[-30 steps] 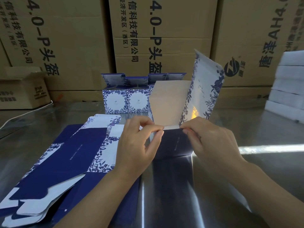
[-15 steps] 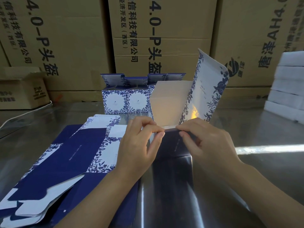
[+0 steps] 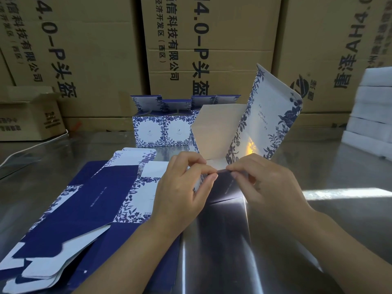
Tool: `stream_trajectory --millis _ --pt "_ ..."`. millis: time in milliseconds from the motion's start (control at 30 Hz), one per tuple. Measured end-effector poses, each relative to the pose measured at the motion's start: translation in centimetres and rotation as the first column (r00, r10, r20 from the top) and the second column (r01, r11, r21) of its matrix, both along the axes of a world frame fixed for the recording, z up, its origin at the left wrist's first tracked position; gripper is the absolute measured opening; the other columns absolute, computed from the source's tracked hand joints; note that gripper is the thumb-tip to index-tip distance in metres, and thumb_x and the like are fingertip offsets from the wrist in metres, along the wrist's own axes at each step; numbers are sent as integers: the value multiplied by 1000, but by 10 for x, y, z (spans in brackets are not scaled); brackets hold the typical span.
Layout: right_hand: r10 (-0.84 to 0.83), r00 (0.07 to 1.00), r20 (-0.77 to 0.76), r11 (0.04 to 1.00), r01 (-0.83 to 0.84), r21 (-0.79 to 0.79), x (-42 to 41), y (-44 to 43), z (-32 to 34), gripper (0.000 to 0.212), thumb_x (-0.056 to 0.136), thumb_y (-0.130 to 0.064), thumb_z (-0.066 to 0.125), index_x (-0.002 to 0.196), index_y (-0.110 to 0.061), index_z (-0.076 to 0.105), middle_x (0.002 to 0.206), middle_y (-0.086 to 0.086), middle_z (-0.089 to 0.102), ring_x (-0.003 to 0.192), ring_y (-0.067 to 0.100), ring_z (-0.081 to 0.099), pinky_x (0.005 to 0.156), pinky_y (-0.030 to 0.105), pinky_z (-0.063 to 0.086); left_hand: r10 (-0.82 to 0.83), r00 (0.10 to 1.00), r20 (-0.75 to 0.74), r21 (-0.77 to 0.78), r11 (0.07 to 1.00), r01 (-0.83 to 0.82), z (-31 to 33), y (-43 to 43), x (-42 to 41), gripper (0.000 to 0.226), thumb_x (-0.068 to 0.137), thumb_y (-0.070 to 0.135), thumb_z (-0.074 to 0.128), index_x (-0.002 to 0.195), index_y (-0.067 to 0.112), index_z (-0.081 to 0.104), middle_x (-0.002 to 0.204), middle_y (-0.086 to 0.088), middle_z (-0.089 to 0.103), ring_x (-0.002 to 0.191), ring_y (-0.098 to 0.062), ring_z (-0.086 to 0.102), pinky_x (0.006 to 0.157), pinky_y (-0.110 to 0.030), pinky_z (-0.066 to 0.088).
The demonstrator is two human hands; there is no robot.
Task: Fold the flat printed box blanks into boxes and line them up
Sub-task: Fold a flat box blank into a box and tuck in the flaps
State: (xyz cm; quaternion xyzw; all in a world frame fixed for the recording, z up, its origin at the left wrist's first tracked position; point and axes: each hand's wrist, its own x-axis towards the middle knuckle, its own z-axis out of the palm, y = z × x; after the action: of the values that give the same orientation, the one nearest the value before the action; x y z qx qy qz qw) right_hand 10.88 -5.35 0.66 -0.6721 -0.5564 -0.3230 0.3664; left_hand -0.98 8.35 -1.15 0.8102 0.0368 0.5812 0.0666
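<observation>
A half-folded blue-and-white floral box blank stands on the steel table in the middle, its tall printed flap up at the right and a plain white inner panel facing me. My left hand and my right hand both pinch the near dark-blue edge of this blank, fingertips almost meeting. A pile of flat blanks lies at the left front. Folded boxes stand side by side in a row behind, with open top flaps.
Large brown cartons wall off the back of the shiny steel table. A small open carton sits at the far left. White foam slabs are stacked at the right edge.
My two hands have drawn closer together on the blank's near edge, and the tall printed flap has leaned slightly to the right.
</observation>
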Motion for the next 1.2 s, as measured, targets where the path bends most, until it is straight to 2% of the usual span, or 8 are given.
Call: stream_trajectory --millis 167,333,500,700,833,1000,1067,1200 --pt "-91 994 66 995 89 39 7 -3 2 21 81 -12 54 90 -18 72 86 -6 69 71 5 54 61 19 41 35 999 5 -23 999 -35 1 1 -1 19 87 22 56 85 9 70 92 -5 58 86 -19 54 78 -18 38" --pt "-256 951 172 967 254 33 13 -5 7 30 81 -22 43 87 -21 72 83 -5 70 72 22 66 55 25 45 49 999 6 -40 998 -49 3 1 -2 19 87 21 56 84 9 71 92 -5 58 86 -18 54 75 -20 39" --pt "-277 945 174 960 277 25 15 -4 7 26 79 -18 46 83 -19 72 78 -2 69 67 25 65 52 27 47 50 999 8 -39 998 -50 2 1 -2 19 87 21 56 83 9 71 91 -6 58 87 -17 52 75 -20 40" --pt "-174 973 152 983 180 -24 18 -5 6 17 73 4 60 79 -8 70 73 7 66 61 29 62 50 34 50 41 999 7 -44 998 -40 2 1 -2 19 86 22 56 83 10 71 92 -5 58 86 -18 53 73 -22 40" --pt "-178 982 57 980 182 -75 22 -5 7 19 74 9 65 83 -7 71 79 7 67 62 31 62 53 42 53 31 999 18 -53 998 -30 2 1 -2 22 87 21 53 92 11 72 94 -5 57 88 -15 51 71 -23 41" --pt "-156 986 -57 988 156 -1 26 -5 9 18 78 8 60 86 -5 70 84 8 68 70 30 63 66 41 53 -3 1000 10 -113 994 4 1 1 -2 31 87 25 49 110 13 66 103 -2 52 95 -13 51 75 -19 42" --pt "-179 976 -121 983 184 29 29 -6 10 16 82 2 55 84 -7 68 84 6 66 72 26 60 71 35 47 -16 1000 8 -162 987 17 1 2 -3 35 87 27 48 116 15 63 108 3 48 98 -15 53 75 -23 45" --pt "-167 954 -248 983 182 36 34 -8 12 26 80 -16 38 80 -11 64 81 1 60 74 12 46 65 24 29 -37 999 32 -225 973 43 1 3 -3 40 86 29 47 123 16 56 115 5 43 103 -14 51 83 -25 45"
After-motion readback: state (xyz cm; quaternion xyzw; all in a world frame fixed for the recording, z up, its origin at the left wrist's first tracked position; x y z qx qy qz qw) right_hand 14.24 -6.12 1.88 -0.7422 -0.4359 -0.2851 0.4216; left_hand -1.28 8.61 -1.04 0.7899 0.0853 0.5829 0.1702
